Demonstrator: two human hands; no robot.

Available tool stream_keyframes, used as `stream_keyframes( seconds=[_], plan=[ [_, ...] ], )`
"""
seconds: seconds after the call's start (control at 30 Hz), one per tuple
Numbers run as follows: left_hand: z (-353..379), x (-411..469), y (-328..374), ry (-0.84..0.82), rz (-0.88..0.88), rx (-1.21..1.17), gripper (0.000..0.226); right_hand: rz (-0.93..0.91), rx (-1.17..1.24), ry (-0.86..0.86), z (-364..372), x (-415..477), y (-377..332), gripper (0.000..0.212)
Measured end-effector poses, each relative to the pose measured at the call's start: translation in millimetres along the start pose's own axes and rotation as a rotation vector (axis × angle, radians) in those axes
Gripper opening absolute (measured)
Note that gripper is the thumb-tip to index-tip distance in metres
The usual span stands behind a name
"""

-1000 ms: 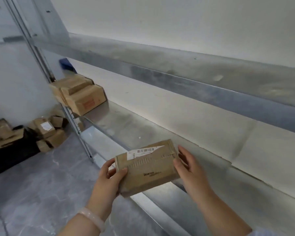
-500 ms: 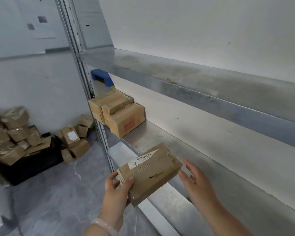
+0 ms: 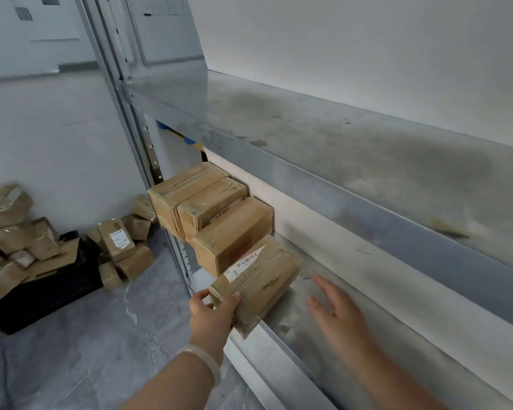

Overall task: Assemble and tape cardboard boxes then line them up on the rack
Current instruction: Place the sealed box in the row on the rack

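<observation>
I observe the left fingers (image 3: 202,294) curled under the near end of a taped cardboard box (image 3: 261,287), with the thumb laid over its top edge. The left hand (image 3: 212,310) therefore grips the box firmly. The right fingers (image 3: 323,284) are straight and spread and hold nothing. The right hand (image 3: 336,310) hovers palm-down over the middle shelf (image 3: 302,329), just right of the box and apart from it.

The box lies tilted at the shelf's front edge. Its far end is over the shelf surface and its near end overhangs the edge in the left hand. A white barcode label (image 3: 245,263) runs diagonally across its top. Its far left corner sits just beside the nearest of a row of three boxes (image 3: 231,232). I cannot tell whether the two touch. That row stands at the left end of the shelf, running back to the rack upright (image 3: 116,99).

A pale bracelet (image 3: 205,361) is on the left wrist. The upper shelf (image 3: 353,143) carries grey smudges. On the floor left of the rack, loose cardboard boxes (image 3: 122,241) are heaped around and on a black crate (image 3: 45,287).
</observation>
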State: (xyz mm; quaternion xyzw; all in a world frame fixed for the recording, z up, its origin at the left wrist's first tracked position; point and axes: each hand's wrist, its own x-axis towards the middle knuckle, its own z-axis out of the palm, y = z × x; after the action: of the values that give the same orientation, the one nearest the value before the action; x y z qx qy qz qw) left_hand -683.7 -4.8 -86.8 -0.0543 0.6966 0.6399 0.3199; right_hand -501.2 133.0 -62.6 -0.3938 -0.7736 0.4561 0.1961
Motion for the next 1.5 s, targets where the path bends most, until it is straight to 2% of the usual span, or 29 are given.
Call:
stream_keyframes(
  seconds=[0.13, 0.27, 0.37, 0.4, 0.43, 0.47, 0.53, 0.6, 0.67, 0.73, 0.87, 0.97, 1.1, 1.27, 1.5],
  plan=[
    [7, 32, 2, -0.02, -0.021, 0.044, 0.069, 0.026, -0.019, 0.004, 14, 10, -2, 0.038],
    [6, 51, 5, -0.116, -0.022, 0.098, 0.081, 0.071, -0.016, 0.059, 30, 12, -7, 0.04],
    [-9, 56, 9, -0.194, 0.055, 0.3, 0.087, 0.129, 0.031, 0.13, 46, 9, -12, 0.04],
    [-16, 55, 9, -0.203, 0.152, 0.396, 0.082, 0.14, 0.038, 0.152, 51, 7, -13, 0.041],
    [-25, 55, 10, -0.215, 0.321, 0.506, 0.074, 0.15, 0.039, 0.165, 56, 5, -13, 0.041],
    [-31, 52, 12, -0.241, 0.561, 0.621, 0.065, 0.164, 0.036, 0.171, 60, 4, -14, 0.041],
    [-35, 53, 20, -0.368, 1.067, 0.829, 0.052, 0.212, 0.032, 0.198, 66, 0, -17, 0.039],
    [-26, 57, 32, -0.556, 1.383, 1.007, 0.049, 0.253, 0.006, 0.232, 73, -5, -20, 0.035],
    [-13, 64, 43, -0.678, 1.545, 1.204, 0.044, 0.256, -0.02, 0.252, 79, -12, -25, 0.033],
    [-4, 74, 49, -0.695, 1.634, 1.356, 0.033, 0.251, -0.068, 0.258, 82, -21, -29, 0.032],
    [3, 89, 55, -0.677, 1.616, 1.464, 0.029, 0.275, -0.212, 0.3, 79, -37, -37, 0.043],
    [8, 87, 55, -0.718, 1.604, 1.422, 0.031, 0.316, -0.346, 0.322, 73, -52, -42, 0.051],
    [30, 48, 51, -0.866, 1.698, 1.238, 0.049, 0.334, -0.539, 0.424, 60, -86, -41, 0.056],
    [74, -42, 38, -1.068, 1.914, 1.0, 0.054, 0.322, -0.749, 0.615, 27, -152, -39, 0.057],
    [120, -185, -19, -1.33, 2.046, 0.721, 0.053, 0.496, -0.828, 0.819, -44, -286, -25, 0.055]
  ],
)
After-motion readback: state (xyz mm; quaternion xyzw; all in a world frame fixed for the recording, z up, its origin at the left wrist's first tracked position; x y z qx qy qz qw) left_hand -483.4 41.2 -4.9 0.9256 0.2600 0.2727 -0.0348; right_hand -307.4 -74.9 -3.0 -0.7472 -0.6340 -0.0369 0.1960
